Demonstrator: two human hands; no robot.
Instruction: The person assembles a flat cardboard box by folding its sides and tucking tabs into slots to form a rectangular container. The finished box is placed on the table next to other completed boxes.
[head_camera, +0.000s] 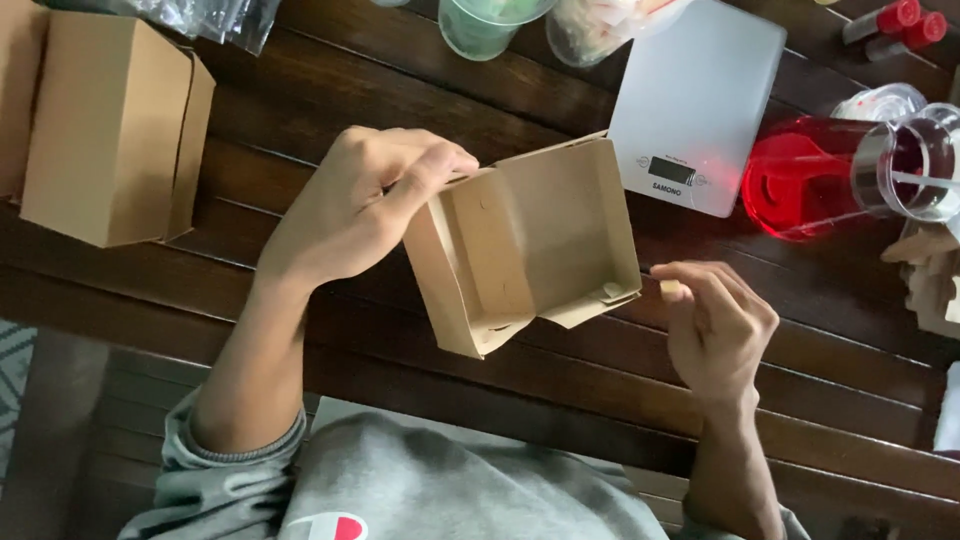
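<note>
Left hand: left hand (350, 210) closed on the upper left rim of an open brown cardboard box (530, 245), thumb and fingers pinching the wall and holding the box tilted above the desk (520, 100).
Right hand: right hand (715, 325) just beside the box's lower right corner, fingertips pinched on a small pale object (670, 287); what the object is cannot be told.
Box position: over the middle of the desk, nearer its near edge, cavity facing the camera.
Box state: side walls stand folded up; a flap at the lower right corner sticks out loose; nothing shows inside.
Progress, as judged: the box appears shaped but unfilled and unclosed; the loose flap suggests the folding is not quite finished.
Left edge of desk: closed brown boxes (110, 130) of like card.
Far edge of desk: white kitchen scale (700, 100), clear cups (490, 25).
Right edge of desk: red-tinted clear container (800, 185), lying on its side.
Person: grey sweatshirt sleeve (240, 460) at the near edge.
</note>
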